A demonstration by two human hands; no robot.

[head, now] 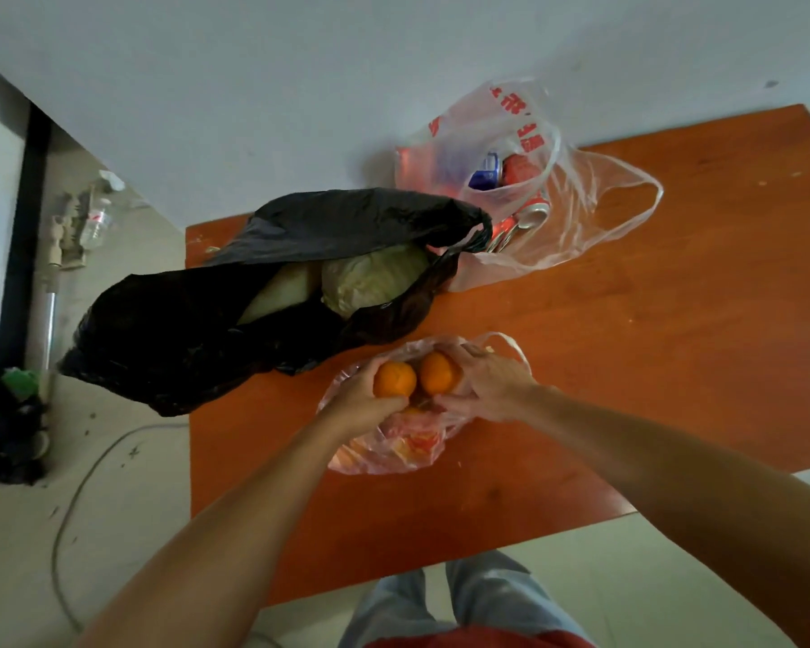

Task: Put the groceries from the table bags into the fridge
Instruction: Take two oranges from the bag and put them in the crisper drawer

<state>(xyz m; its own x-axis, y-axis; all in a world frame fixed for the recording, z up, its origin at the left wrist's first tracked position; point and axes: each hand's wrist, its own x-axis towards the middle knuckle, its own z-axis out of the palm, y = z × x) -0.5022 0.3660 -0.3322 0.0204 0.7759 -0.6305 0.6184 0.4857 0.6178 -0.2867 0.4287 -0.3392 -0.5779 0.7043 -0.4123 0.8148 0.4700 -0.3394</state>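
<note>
Progress looks slight: no fridge is in view, and all three bags on the table (627,367) hold goods. The left hand (361,399) curls round the left orange (394,379) and the right hand (492,385) round the right orange (438,372). The fruits touch between the fingertips, just above the open pink bag (394,446) beneath the fingers. Beyond the fingertips lie the black bag (183,339) with a cabbage (375,282) and the clear bag (576,212) of cans (520,170).
</note>
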